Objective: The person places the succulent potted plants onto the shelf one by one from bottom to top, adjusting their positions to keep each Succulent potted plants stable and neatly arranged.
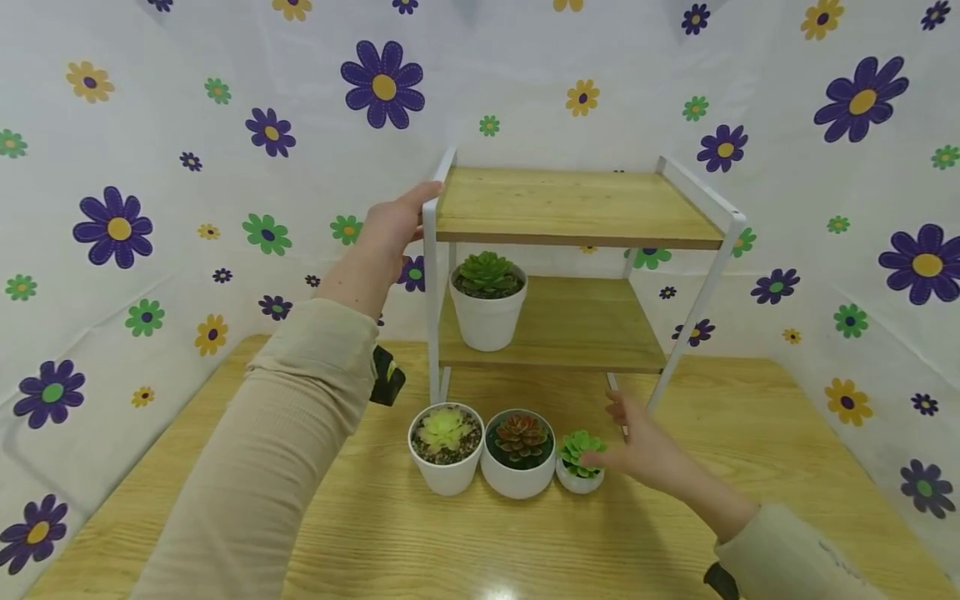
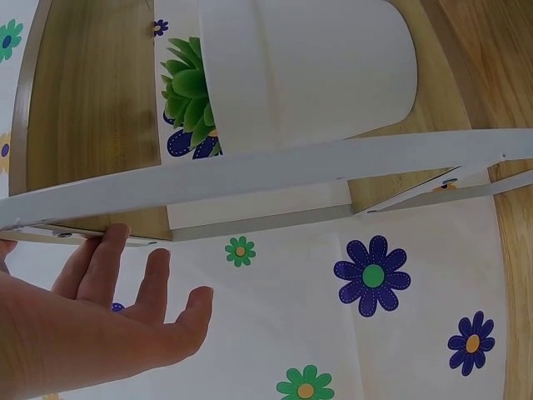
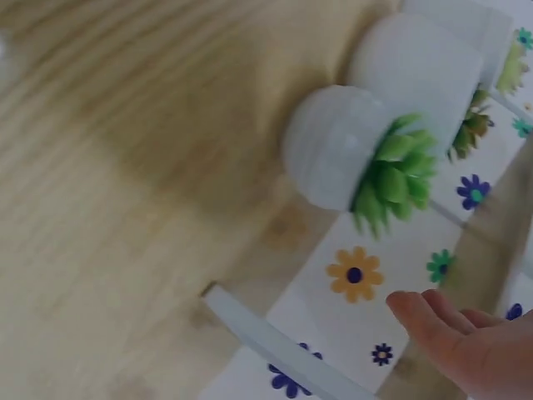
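Note:
My left hand (image 1: 393,227) holds the upper left side rail of a two-tier shelf (image 1: 577,204) with wooden boards and a white frame. In the left wrist view, some fingertips touch the rail's bracket while the other fingers hang loose. Over at the lower right, my right hand (image 1: 647,446) is spread with nothing gripped, its thumb overlapping the small green succulent (image 1: 579,450) in the head view. That plant sits in a small round white pot (image 3: 333,146). A larger green succulent in a white pot (image 1: 489,317) stands on the left of the lower board.
Left of the small plant, a reddish succulent in a round white pot (image 1: 519,475) and a pale green one in a white pot (image 1: 447,475) stand close together before the shelf. Beneath everything is a wooden table (image 1: 375,533), with a flower-patterned cloth (image 1: 300,83) behind.

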The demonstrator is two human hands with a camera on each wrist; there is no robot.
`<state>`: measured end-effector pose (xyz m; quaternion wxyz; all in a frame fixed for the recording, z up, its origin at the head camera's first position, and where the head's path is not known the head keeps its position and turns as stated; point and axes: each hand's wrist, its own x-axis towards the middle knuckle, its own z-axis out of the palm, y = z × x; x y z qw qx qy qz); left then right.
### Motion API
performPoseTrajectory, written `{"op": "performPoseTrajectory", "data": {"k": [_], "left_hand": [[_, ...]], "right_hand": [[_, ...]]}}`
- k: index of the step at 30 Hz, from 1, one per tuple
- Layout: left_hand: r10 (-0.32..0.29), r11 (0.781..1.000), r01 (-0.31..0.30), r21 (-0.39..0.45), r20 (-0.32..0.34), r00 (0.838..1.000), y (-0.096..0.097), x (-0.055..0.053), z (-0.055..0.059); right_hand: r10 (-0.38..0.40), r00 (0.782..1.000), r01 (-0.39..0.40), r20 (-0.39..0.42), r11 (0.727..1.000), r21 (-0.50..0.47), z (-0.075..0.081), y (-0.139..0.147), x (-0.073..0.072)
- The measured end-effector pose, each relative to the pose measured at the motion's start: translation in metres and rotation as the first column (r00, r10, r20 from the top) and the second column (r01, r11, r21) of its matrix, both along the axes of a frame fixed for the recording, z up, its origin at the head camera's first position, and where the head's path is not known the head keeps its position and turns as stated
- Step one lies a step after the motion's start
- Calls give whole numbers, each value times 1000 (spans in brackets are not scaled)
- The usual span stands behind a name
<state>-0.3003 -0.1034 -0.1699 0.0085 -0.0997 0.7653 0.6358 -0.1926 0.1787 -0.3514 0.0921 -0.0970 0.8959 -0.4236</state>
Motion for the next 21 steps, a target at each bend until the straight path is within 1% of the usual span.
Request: {"op": "performPoseTrajectory", "data": {"k": [6,9,11,16,21], "left_hand": [[1,1000,-1,6,-2,1000,-1,1,0],[-2,1000,2,18,2,1000,-1,2,-1],[-2,1000,2,22,2,1000,0,2,-1],[-1,1000,1,14,-3,1000,0,2,0],[3,1000,-3,9,-1,1000,0,1,0]], "right_hand": [[-1,1000,2,-9,997,78,-27,-1,2],[-19,1000,18,7,996,91,-40,-1,1],[-33,999,32,20,996,81,-46,-1,-1],[-17,1000,17,9,997,70,-54,0,-5],[-9,1000,10,-13,995,101,-59,1,-8]]}}
